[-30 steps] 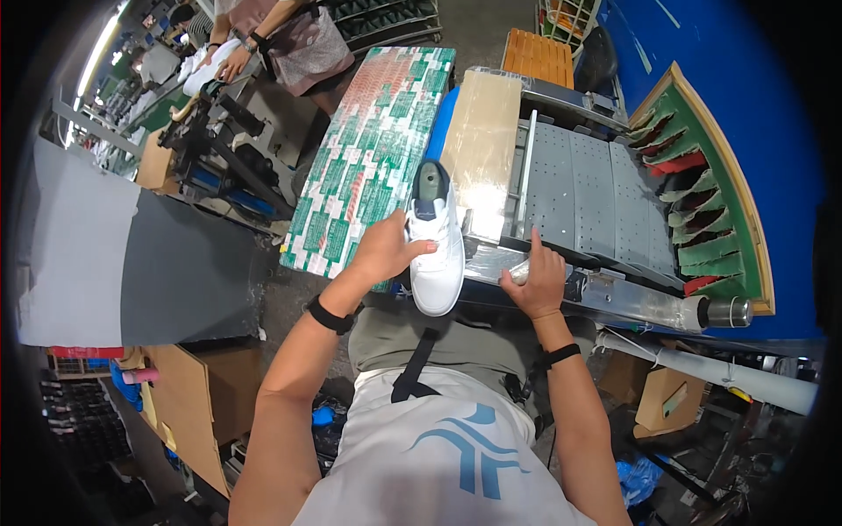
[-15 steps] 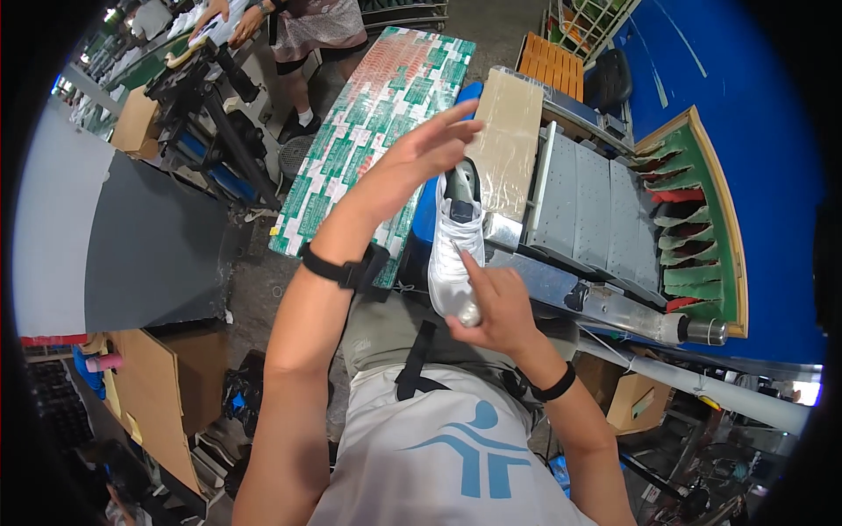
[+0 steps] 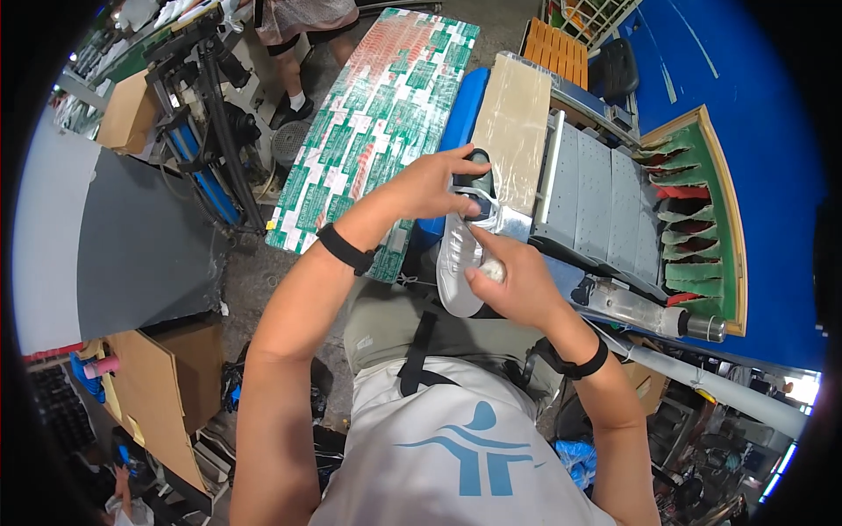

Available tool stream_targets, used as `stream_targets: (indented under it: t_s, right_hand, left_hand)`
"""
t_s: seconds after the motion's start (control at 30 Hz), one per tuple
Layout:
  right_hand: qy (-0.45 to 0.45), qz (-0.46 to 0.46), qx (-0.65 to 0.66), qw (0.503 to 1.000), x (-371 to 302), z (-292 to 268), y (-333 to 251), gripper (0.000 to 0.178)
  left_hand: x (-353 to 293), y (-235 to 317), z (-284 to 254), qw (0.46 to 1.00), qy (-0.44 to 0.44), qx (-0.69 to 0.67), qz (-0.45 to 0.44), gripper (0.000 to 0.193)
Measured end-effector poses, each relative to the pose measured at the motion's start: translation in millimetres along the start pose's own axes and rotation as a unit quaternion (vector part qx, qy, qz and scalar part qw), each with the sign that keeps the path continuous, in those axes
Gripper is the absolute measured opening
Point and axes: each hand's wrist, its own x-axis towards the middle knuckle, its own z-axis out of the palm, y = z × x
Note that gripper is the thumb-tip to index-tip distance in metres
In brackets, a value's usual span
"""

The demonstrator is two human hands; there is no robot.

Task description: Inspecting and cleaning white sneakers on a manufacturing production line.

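A white lace-up sneaker (image 3: 460, 263) points its toe toward me above my lap, with a dark lining at its opening. My left hand (image 3: 436, 186) is closed on the upper part of the shoe, thumb at the dark tongue and fingertips by the collar. A loose white lace (image 3: 481, 195) loops beside those fingers. Along the shoe's right side, my right hand (image 3: 519, 279) is closed on a small pale round thing (image 3: 493, 269) whose kind I cannot make out. Its index finger reaches up to the lacing near the tongue.
A long board wrapped in green-and-white taped paper (image 3: 351, 149) lies left of the shoe. To the right stand a brown-covered board (image 3: 513, 114), grey slatted panels (image 3: 596, 193) and a metal bar (image 3: 631, 307). A co-worker's legs (image 3: 294, 74) show at the far left.
My left hand has come down from above the shoe onto its collar and tongue. My right hand has shifted up and right, off the toe to the shoe's side.
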Motion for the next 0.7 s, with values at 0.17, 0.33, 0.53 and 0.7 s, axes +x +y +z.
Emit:
stream_targets:
  t_s: [0.17, 0.33, 0.53, 0.7]
  right_hand:
    - [-0.092, 0.068, 0.088, 0.990, -9.2, 42.2, -39.4, 0.080]
    - [-0.127, -0.016, 0.093, 0.987, -67.3, 37.9, -22.9, 0.086]
    - [0.103, -0.031, -0.084, 0.991, -30.1, -3.9, 33.9, 0.083]
    - [0.021, -0.040, -0.198, 0.979, -52.6, -21.3, 24.3, 0.087]
  left_hand:
    - [13.6, -8.3, -0.7, 1.000, 0.001, 0.020, -0.001, 0.069]
    - [5.1, -2.1, -2.9, 1.000, 0.004, 0.010, -0.006, 0.071]
    - [3.3, 26.7, 3.5, 0.998, -0.001, 0.020, -0.053, 0.076]
    - [-4.2, 11.9, 13.8, 0.999, 0.040, 0.004, -0.034, 0.073]
